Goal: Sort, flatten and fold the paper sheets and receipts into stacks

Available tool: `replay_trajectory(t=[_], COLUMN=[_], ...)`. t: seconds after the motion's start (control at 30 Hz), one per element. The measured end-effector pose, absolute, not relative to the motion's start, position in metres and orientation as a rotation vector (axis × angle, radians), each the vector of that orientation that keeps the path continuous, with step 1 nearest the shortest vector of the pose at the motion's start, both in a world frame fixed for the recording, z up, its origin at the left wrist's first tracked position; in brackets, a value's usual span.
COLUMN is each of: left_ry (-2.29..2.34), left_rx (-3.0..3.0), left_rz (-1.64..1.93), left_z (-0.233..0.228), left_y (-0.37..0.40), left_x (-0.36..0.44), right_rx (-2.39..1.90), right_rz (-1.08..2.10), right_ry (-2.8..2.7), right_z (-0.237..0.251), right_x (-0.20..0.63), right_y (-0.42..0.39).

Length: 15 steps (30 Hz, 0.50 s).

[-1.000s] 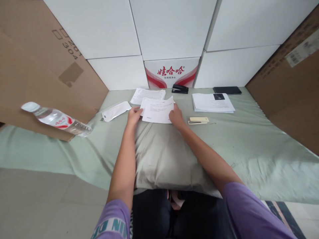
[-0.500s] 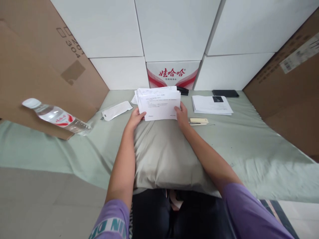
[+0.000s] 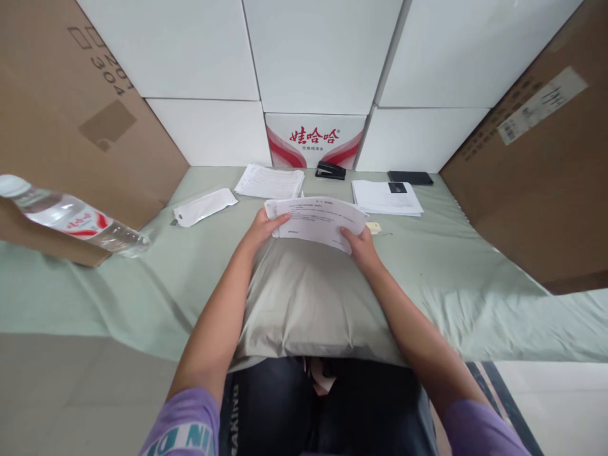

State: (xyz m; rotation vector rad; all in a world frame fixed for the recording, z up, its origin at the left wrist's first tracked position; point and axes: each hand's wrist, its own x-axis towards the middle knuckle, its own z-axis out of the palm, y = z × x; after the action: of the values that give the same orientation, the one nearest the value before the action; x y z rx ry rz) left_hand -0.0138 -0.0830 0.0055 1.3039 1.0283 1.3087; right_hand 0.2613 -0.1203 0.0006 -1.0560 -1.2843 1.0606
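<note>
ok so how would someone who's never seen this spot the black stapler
Start at the red-and-white printed box in the middle of the back wall. The black stapler lies right at its foot on the green sheet, between two paper stacks. It is small and wedge-shaped, unlike the flat black phone farther right.

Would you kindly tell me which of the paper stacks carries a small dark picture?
The right-hand stack, beside the black phone. The far stack and the held sheets show only text.
</note>
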Motion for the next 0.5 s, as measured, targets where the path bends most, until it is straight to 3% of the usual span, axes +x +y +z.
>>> replay_trajectory(t=[0.5], left_ry=[1.104], left_rx=[1.276], left_rz=[1.383], left_z=[-0.003], left_y=[-0.083], left_x=[0.0], right_rx=[-1.088], right_rz=[0.98], right_ry=[-1.311], right_z=[-0.009], right_x=[0.249], right_y=[-0.123])
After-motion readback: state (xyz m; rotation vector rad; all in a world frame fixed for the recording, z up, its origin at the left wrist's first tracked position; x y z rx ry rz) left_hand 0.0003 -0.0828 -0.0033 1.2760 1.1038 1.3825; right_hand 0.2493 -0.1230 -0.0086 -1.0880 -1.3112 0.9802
